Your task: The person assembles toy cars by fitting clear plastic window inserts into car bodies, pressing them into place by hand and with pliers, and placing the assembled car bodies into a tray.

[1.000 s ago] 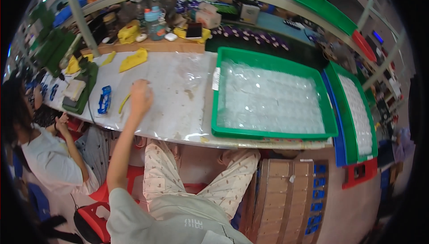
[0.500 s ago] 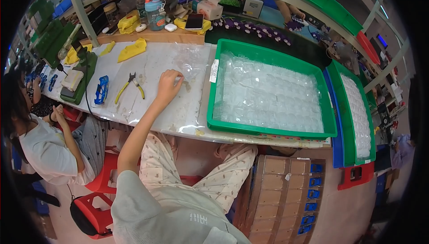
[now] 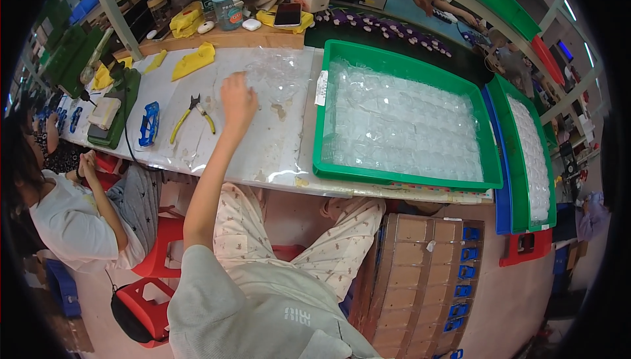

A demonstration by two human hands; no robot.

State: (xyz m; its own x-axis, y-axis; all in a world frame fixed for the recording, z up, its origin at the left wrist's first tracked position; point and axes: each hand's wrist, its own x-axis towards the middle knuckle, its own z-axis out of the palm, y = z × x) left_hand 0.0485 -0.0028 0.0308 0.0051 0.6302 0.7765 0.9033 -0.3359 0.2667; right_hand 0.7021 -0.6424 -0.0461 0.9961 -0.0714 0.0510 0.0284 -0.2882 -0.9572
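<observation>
My left hand point(image 3: 238, 101) is stretched out over the white-covered worktop point(image 3: 263, 155), palm down. Its fingers are loosely bent and slightly apart, with nothing visible in them. Just beyond and to its right lie thin clear plastic pieces point(image 3: 281, 76), hard to tell apart; whether the fingertips touch any is unclear. Yellow-handled pliers point(image 3: 192, 118) rest to the left of the hand, beside a shiny blue plastic part point(image 3: 149, 124). To the right, a green tray point(image 3: 407, 178) holds rows of clear plastic pieces point(image 3: 401, 125). My right hand is out of view.
A second green tray point(image 3: 520, 155) stands farther right. Behind the worktop, a wooden ledge point(image 3: 263, 41) carries a bottle point(image 3: 227, 7) and a phone point(image 3: 288, 14). A green bench machine point(image 3: 118, 119) stands left, near a seated person point(image 3: 82, 217). Partitioned boxes point(image 3: 420, 280) are low on the right.
My left hand has moved forward and to the left over the worktop, its fingers now pointing away from me. The whole view has shifted slightly.
</observation>
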